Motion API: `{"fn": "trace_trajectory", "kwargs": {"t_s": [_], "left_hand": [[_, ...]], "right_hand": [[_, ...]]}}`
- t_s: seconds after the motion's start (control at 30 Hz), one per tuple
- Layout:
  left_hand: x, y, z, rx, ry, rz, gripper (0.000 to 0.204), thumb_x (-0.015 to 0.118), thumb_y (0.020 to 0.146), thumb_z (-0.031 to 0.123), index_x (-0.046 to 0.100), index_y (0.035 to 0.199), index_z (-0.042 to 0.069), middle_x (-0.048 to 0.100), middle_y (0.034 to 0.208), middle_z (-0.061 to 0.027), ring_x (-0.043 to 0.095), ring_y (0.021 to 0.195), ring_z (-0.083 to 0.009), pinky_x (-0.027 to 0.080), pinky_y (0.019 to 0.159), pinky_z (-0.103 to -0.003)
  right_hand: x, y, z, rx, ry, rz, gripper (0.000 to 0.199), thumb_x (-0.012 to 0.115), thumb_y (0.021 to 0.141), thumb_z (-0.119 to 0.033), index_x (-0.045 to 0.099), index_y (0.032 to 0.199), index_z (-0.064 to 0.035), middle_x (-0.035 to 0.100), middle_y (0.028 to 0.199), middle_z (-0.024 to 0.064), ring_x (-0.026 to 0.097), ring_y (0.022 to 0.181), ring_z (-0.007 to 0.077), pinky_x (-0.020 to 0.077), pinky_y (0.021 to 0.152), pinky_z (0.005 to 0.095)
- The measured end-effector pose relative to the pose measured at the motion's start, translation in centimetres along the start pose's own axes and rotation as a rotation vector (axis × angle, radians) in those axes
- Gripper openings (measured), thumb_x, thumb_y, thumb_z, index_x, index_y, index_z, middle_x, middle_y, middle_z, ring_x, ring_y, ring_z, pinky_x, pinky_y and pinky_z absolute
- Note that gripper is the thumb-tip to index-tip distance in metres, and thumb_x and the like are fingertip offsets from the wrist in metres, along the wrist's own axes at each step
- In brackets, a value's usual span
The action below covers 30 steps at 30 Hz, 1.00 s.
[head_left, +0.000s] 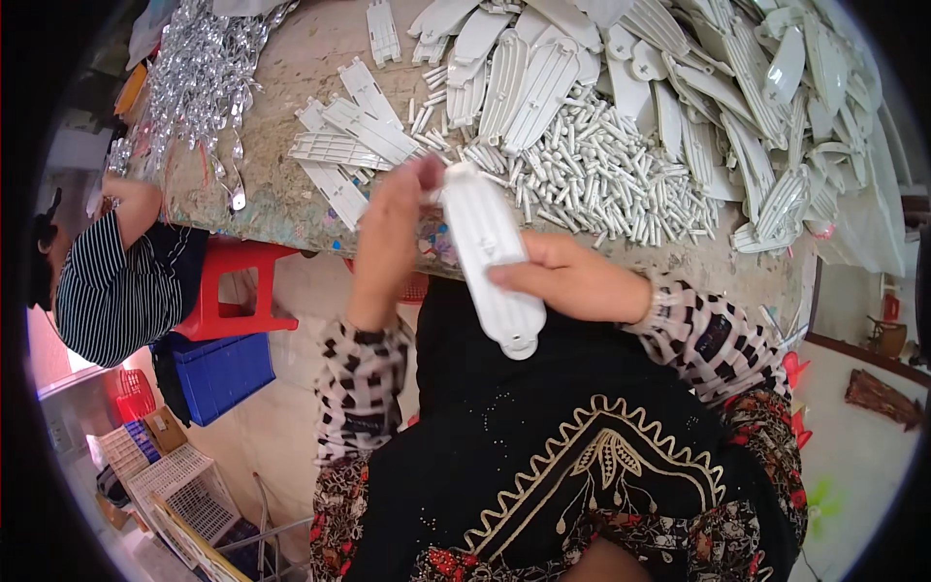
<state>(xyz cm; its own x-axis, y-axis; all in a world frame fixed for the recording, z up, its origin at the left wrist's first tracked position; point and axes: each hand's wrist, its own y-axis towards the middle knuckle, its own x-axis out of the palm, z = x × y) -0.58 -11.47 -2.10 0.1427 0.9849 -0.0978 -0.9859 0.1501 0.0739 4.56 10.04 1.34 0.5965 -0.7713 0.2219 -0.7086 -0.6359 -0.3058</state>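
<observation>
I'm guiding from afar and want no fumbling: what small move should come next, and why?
Perhaps settle the left hand on the upper end of the white panel while the right hand steadies it. The right hand grips the panel's side; the left is blurred beside that end, so contact is unclear.

On the workbench (301, 48), pegs (606, 179) lie heaped left of piled plastic panels (752, 87). Below, a stool (208, 315) stands beside a crate (228, 378).

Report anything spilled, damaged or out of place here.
Nothing stands out beyond the worn, stained table top; white pegs lie heaped beside piled panels, and the panel in the right hand appears whole.
</observation>
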Motion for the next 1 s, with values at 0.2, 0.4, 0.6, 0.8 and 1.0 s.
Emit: {"fn": "trace_trajectory", "kwargs": {"t_s": [0.2, 0.4, 0.6, 0.8, 1.0], "left_hand": [[-6.8, 10.3, -2.7, 0.181, 1.123, 0.415, 0.056, 0.062, 0.086, 0.045, 0.057, 0.123, 0.003, 0.062, 0.111, -0.0202, 0.061, 0.095, -0.0346, 0.047, 0.085, -0.047], [-5.8, 14.7, -1.0, -0.270, 1.285, 0.269, 0.078, 0.067, 0.077, 0.047, 0.044, 0.137, 0.003, 0.062, 0.115, -0.0271, 0.059, 0.107, -0.0431, 0.046, 0.090, -0.047], [-4.2, 14.6, -1.0, 0.098, 0.879, 0.420, 0.073, 0.071, 0.073, 0.031, 0.044, 0.132, -0.002, 0.061, 0.116, -0.0246, 0.066, 0.091, -0.0338, 0.051, 0.083, -0.045], [2.1, 10.1, 3.0, -0.056, -0.502, -0.071, 0.051, 0.065, 0.083, 0.004, 0.043, 0.129, -0.002, 0.063, 0.113, -0.0214, 0.067, 0.081, -0.0262, 0.058, 0.074, -0.036], [9.8, 4.6, 4.3, -0.211, -0.825, -0.226, 0.044, 0.050, 0.098, 0.027, 0.039, 0.134, 0.006, 0.061, 0.096, -0.0152, 0.062, 0.070, -0.0215, 0.057, 0.071, -0.041]], "right_hand": [[-0.8, -3.5, -0.1, -0.034, 0.141, 0.118, 0.028, 0.047, 0.101, -0.019, 0.058, 0.117, 0.0010, 0.066, 0.101, 0.0041, 0.062, 0.091, 0.0100, 0.0492, 0.081, 0.0257], [-1.2, -4.6, 0.8, -0.069, 0.280, 0.189, 0.034, 0.043, 0.101, -0.017, 0.050, 0.128, 0.0032, 0.066, 0.114, 0.0159, 0.065, 0.100, 0.0194, 0.0504, 0.089, 0.0305], [-2.6, -5.3, 1.3, 0.029, 0.516, 0.223, 0.052, 0.050, 0.094, -0.017, 0.033, 0.139, 0.0035, 0.065, 0.098, 0.0117, 0.067, 0.087, 0.0211, 0.0541, 0.078, 0.0308], [-3.4, -5.7, 1.1, -0.165, 0.480, 0.265, 0.079, 0.056, 0.091, -0.046, 0.021, 0.147, -0.0032, 0.052, 0.096, 0.0057, 0.057, 0.072, 0.0133, 0.0489, 0.065, 0.0263], [-2.2, -6.0, -0.7, -0.335, 0.153, 0.446, 0.096, 0.049, 0.088, -0.065, 0.004, 0.153, -0.0101, 0.044, 0.101, 0.0018, 0.038, 0.075, 0.0090, 0.0354, 0.065, 0.0229]]}}
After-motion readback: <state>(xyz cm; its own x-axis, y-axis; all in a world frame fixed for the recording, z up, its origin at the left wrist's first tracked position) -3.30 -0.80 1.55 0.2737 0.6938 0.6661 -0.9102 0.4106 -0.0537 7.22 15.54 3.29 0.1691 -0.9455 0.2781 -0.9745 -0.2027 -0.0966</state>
